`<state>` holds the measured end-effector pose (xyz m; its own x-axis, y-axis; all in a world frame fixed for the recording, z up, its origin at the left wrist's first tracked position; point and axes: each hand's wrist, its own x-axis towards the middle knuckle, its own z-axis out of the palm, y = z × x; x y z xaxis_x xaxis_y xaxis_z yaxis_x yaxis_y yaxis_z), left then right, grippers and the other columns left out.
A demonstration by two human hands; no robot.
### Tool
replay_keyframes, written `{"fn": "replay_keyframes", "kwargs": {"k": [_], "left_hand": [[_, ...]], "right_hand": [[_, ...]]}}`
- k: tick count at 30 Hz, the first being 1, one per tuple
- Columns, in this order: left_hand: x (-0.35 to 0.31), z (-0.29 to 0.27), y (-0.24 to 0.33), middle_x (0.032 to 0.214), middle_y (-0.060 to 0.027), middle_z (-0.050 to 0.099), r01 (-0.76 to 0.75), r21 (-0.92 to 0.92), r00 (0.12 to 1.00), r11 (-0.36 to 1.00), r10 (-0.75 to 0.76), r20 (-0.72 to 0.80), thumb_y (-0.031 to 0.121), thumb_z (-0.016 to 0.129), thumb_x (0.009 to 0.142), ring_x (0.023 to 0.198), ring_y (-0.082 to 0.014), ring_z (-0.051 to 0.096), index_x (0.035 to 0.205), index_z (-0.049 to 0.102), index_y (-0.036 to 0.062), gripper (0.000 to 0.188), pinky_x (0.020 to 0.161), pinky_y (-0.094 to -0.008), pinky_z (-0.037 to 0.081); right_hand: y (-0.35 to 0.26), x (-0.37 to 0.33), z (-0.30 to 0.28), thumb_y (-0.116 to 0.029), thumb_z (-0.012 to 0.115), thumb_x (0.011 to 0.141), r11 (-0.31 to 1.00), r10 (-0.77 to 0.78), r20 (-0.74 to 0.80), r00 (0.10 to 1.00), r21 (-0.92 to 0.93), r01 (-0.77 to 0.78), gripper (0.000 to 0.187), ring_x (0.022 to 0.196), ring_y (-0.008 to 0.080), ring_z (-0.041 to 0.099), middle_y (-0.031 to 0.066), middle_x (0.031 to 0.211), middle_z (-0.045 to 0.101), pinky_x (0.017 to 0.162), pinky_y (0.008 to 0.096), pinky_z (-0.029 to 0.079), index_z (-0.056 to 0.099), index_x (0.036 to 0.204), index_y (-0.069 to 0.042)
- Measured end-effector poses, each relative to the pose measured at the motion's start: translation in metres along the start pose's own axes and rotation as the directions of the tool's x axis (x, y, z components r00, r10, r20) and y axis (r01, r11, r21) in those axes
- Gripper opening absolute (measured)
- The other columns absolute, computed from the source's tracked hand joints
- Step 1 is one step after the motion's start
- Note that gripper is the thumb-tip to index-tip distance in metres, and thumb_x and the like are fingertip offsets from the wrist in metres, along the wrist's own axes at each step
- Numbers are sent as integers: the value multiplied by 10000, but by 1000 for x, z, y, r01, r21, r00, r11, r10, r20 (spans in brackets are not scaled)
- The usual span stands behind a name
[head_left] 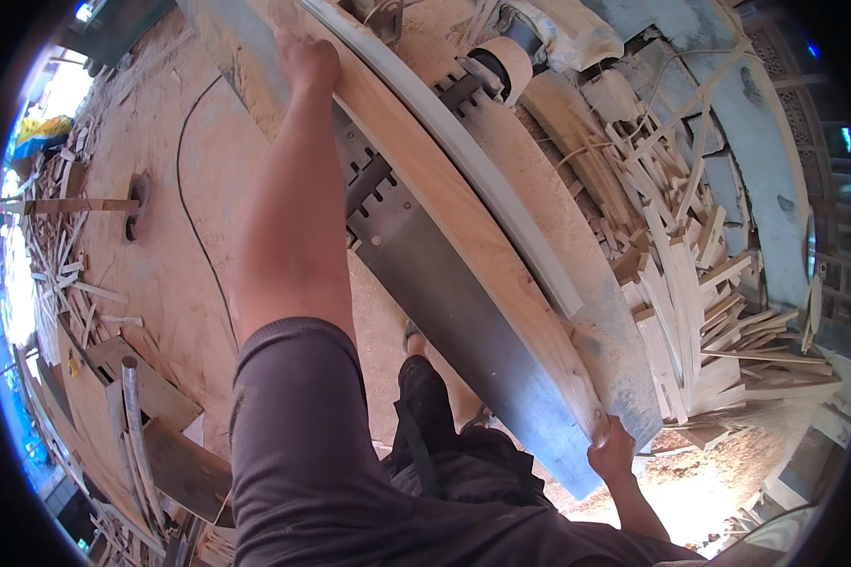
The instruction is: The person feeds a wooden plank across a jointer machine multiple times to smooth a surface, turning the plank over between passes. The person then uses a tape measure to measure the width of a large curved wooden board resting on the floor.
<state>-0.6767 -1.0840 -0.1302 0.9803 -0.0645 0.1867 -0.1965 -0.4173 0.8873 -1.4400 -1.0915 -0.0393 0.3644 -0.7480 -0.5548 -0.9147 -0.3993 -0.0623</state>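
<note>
A long, pale wooden board (454, 222) lies along the metal bed of a jointer planer (463, 312), its side against the grey fence (501, 208). My left hand (309, 61) grips the far part of the board, near the upper edge of the view, where its fingertips are partly cut off. At the near end, my right hand (614, 448) is closed round the board's end. The slotted opening (373, 180) in the bed shows beside my left forearm. The board covers the middle of that opening.
Stacked wood offcuts (690, 312) stand to the right, beyond the machine. A black cable (181, 156) runs over the dusty floor at left. Scrap wood and a metal pipe (134, 435) are at lower left. A cylindrical machine part (503, 68) sits behind the fence.
</note>
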Motion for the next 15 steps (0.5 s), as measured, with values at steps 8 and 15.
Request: {"fn": "replay_keyframes", "kwargs": {"k": [8, 15], "left_hand": [[-158, 0, 31, 1490, -312, 401, -1, -192, 1000, 981, -2, -14, 3, 456, 869, 1414, -421, 353, 1476, 301, -117, 637, 1195, -404, 260], [-358, -13, 84, 1578, -287, 280, 43, -208, 999, 977, -47, -11, -1, 405, 963, 1481, -388, 266, 1531, 210, -83, 606, 1223, -409, 222]], "right_hand": [[128, -64, 25, -28, 682, 659, 999, 51, 2, 999, -12, -51, 511, 950, 519, 631, 310, 976, 663, 844, 552, 513, 563, 1156, 0], [307, -136, 67, -23, 669, 713, 986, 153, 10, 988, -72, -152, 398, 989, 477, 642, 260, 1012, 671, 878, 536, 507, 549, 1092, -38]]}}
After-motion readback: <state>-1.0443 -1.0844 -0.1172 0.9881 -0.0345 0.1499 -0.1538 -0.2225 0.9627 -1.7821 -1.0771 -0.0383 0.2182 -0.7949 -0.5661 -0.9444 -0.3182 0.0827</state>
